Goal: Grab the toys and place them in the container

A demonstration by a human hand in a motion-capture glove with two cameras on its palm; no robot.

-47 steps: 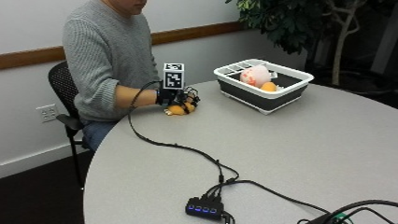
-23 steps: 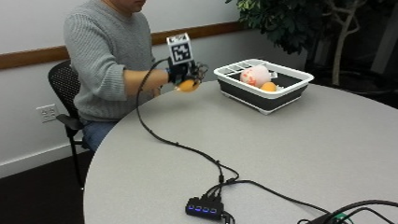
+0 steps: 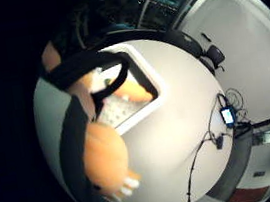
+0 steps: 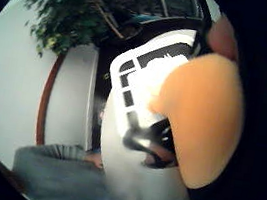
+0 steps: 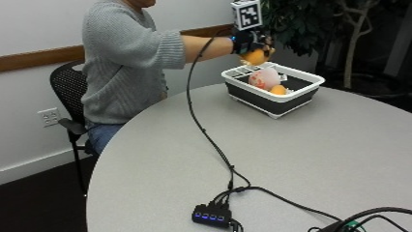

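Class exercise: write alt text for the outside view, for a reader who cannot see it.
A seated person's gloved right hand holds an orange toy in the air above a white-rimmed container on a round grey table. The container already holds a pink toy and a smaller orange one.

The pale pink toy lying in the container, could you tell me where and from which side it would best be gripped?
Grip the pale pink toy around its rounded upper bulge, coming straight down from above. It rises above the container rim, whose walls block the sides, and a small orange toy sits beside it. The right hand already holds an orange toy above the container.
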